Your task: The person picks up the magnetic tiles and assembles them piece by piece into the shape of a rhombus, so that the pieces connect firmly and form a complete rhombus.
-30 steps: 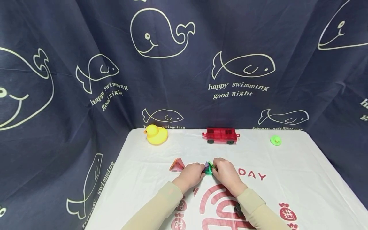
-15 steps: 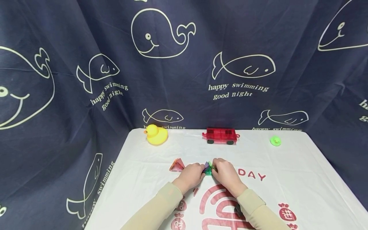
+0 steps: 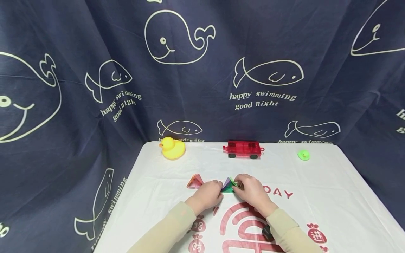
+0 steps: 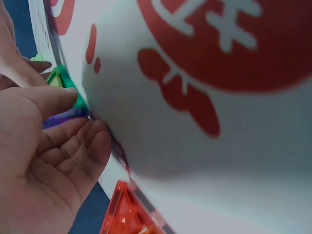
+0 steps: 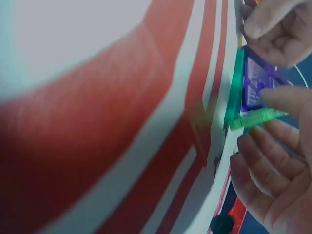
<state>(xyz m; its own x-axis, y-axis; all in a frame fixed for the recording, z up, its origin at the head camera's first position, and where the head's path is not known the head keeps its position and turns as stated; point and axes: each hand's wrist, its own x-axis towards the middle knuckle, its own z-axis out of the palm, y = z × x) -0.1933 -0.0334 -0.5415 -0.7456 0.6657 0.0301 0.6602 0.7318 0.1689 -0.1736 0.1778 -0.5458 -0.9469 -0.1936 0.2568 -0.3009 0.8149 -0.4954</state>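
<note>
A small upright cluster of translucent magnetic tiles stands on the white tablecloth, with a purple tile [image 3: 226,183], a darker green tile [image 3: 228,189] and a light green tile [image 5: 258,118]. My left hand [image 3: 209,194] is just left of it, thumb and fingers loosely bent and apart, holding nothing. On the other side, my right hand [image 3: 253,191] has its thumb and fingers on either side of the light green tile, pinching it near its edge. Left of my left hand stands a red-orange tile pyramid [image 3: 195,181], also partly visible in the left wrist view.
Along the back edge are a yellow rubber duck [image 3: 173,149], a red toy wagon [image 3: 243,149] with black wheels and a small light green duck [image 3: 304,155]. A dark object [image 3: 267,233] lies partly behind my right sleeve. A navy curtain [image 3: 202,88] hangs behind the table.
My left hand has let go of the purple tile and drawn slightly left. The right hand has shifted a little to the right, and more of the tile cluster shows between the hands.
</note>
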